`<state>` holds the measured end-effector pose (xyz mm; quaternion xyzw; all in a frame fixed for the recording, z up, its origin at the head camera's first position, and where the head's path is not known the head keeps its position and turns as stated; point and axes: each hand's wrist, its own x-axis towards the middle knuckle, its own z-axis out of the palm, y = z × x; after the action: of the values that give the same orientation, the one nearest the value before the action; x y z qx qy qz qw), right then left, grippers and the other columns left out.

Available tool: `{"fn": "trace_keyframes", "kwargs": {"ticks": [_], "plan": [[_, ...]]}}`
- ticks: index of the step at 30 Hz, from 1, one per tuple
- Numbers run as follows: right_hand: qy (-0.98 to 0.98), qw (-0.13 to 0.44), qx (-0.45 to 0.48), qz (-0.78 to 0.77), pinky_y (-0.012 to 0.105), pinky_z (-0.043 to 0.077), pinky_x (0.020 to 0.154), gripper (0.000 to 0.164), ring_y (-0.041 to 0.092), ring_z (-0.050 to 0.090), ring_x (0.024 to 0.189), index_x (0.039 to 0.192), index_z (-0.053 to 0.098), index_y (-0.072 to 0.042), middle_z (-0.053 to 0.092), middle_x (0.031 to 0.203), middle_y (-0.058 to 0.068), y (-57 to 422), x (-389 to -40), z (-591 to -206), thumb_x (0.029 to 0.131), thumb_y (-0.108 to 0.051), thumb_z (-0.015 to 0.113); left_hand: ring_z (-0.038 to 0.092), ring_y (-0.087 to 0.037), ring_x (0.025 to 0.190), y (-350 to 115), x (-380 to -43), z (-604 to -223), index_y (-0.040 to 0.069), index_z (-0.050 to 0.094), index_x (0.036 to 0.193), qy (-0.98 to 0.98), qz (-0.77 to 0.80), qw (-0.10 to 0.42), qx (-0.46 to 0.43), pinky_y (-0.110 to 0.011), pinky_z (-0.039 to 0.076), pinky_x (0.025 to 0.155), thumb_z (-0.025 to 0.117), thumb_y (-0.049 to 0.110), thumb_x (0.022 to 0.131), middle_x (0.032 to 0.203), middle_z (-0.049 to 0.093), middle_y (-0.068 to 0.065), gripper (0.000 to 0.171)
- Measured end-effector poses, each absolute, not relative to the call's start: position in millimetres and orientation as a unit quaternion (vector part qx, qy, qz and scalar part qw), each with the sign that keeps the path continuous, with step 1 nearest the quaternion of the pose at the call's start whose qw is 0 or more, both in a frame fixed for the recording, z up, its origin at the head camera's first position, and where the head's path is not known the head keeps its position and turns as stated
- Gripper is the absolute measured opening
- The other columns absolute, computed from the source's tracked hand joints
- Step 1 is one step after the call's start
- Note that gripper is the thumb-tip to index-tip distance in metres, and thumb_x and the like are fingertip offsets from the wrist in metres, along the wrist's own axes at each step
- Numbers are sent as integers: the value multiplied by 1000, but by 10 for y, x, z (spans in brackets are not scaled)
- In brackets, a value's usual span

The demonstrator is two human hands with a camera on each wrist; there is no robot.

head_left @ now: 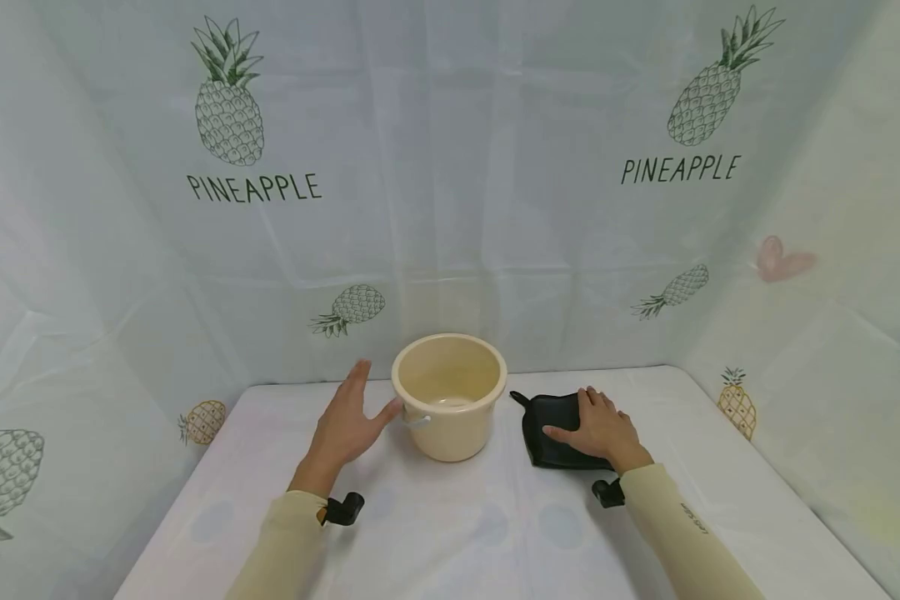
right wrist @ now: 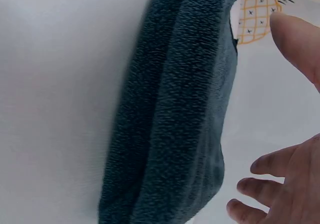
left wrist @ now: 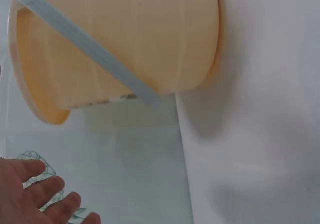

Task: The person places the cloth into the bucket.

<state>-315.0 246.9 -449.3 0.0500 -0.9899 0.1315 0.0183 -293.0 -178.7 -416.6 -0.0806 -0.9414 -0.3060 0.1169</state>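
A cream plastic bucket [head_left: 450, 433] stands upright near the back of the table, its pale handle [left wrist: 95, 54] hanging down against its side. My left hand [head_left: 348, 429] is just left of the bucket, fingers extended and thumb toward the rim; in the left wrist view the fingers are apart from it. To the right of the bucket lies a folded dark towel [head_left: 551, 454] with a hanging loop [head_left: 520, 398] at its back left corner. My right hand [head_left: 603, 429] is over the towel with fingers spread. In the right wrist view, the towel's thick plush folds [right wrist: 175, 109] show beside that hand, nothing gripped.
A white cloth with pale spots covers the table [head_left: 450, 533]. Behind it hangs a curtain [head_left: 450, 208] printed with pineapples, and similar sheets close both sides. Each wrist carries a small black camera, one on the left [head_left: 345, 508] and one on the right [head_left: 609, 492].
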Motion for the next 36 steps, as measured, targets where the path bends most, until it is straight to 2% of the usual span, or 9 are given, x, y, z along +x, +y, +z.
{"fn": "trace_keyframes", "kwargs": {"ticks": [9, 15, 19, 23, 28, 36], "plan": [[-989, -13, 47, 140, 76, 39, 110, 125, 61, 32, 144, 152, 28, 23, 28, 157, 45, 2522, -3142, -4572, 83, -70, 76, 23, -38, 158, -1619, -2926, -4184, 7, 20, 168, -914, -376, 107, -109, -61, 24, 127, 72, 67, 90, 173, 22, -15, 112], [-986, -33, 50, 157, 71, 44, 110, 128, 62, 36, 141, 151, 27, 24, 26, 157, 47, 2529, -3137, -4578, 78, -62, 85, 24, -37, 158, -1559, -2943, -4233, 6, 24, 167, -899, -407, 113, -113, -60, 24, 128, 76, 66, 87, 172, 25, -16, 112], [-983, -44, 49, 171, 71, 44, 109, 126, 62, 38, 140, 150, 29, 25, 26, 156, 48, 2536, -3138, -4589, 77, -58, 88, 30, -39, 155, -1536, -2945, -4236, 4, 27, 166, -888, -429, 117, -118, -57, 31, 125, 79, 59, 88, 171, 27, -17, 108], [-983, -38, 54, 169, 69, 46, 109, 122, 61, 42, 137, 146, 35, 26, 34, 151, 48, 2544, -3149, -4614, 75, -56, 90, 35, -38, 153, -1523, -2965, -4260, 4, 29, 165, -878, -447, 120, -123, -52, 37, 124, 81, 53, 89, 170, 29, -16, 104], [-985, -20, 62, 161, 66, 48, 108, 114, 59, 48, 132, 139, 44, 26, 47, 143, 45, 2546, -3164, -4630, 73, -54, 92, 35, -34, 153, -1515, -2996, -4295, 6, 32, 164, -869, -459, 131, -130, -48, 36, 125, 83, 49, 90, 168, 34, -14, 100], [-986, -4, 57, 158, 62, 53, 104, 100, 51, 59, 121, 132, 56, 21, 61, 129, 35, 2521, -3161, -4628, 72, -48, 95, 35, -32, 154, -1483, -3010, -4311, 5, 33, 164, -859, -476, 136, -130, -45, 35, 126, 85, 46, 89, 167, 36, -13, 99]]}}
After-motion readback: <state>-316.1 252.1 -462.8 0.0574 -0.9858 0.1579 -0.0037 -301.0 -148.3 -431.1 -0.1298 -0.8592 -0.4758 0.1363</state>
